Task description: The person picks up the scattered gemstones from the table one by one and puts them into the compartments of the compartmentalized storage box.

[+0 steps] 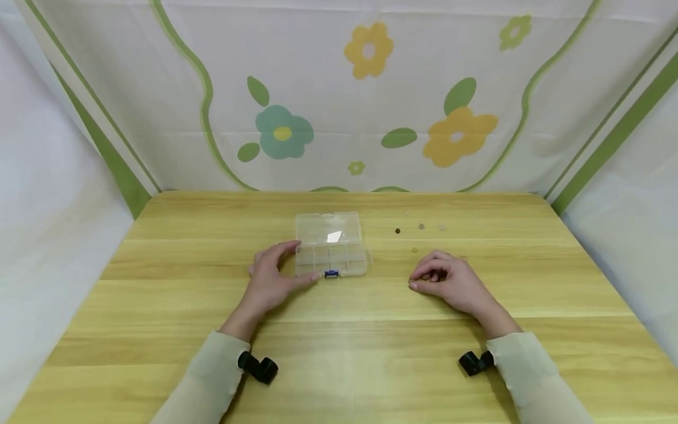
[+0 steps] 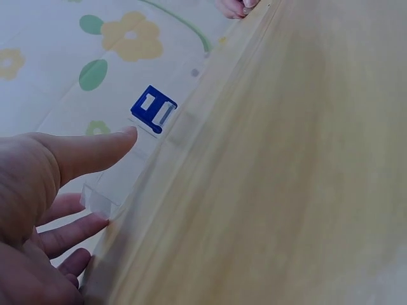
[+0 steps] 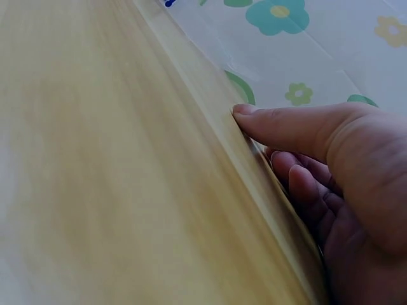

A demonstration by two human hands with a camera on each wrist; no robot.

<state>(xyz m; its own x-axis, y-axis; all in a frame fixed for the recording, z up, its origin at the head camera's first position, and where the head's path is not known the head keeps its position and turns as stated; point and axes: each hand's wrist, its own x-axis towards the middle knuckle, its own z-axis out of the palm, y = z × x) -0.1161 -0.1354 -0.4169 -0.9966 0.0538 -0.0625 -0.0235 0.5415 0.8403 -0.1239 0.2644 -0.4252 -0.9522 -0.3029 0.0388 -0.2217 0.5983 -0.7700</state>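
Note:
A clear plastic compartment box (image 1: 346, 268) lies on the table with its lid (image 1: 318, 225) folded back. Its blue latch (image 1: 331, 274) is at the front edge. My left hand (image 1: 270, 280) steadies the box's left end, thumb along the front edge beside the latch and index finger at the back left. Right of the box, my right hand (image 1: 447, 282) is low at the tabletop, thumb and index fingertips together on a tiny bead-like thing, mostly hidden by the fingers. Beyond it lie a dark brown bead (image 1: 398, 231), a grey bead (image 1: 421, 226) and a yellowish bead (image 1: 414, 250).
A pale clear bead (image 1: 442, 228) lies right of the grey one. The wooden table (image 1: 339, 365) ends at the back against a white curtain (image 1: 328, 76) with printed flowers. Black wrist cameras (image 1: 259, 368) sit on both sleeves.

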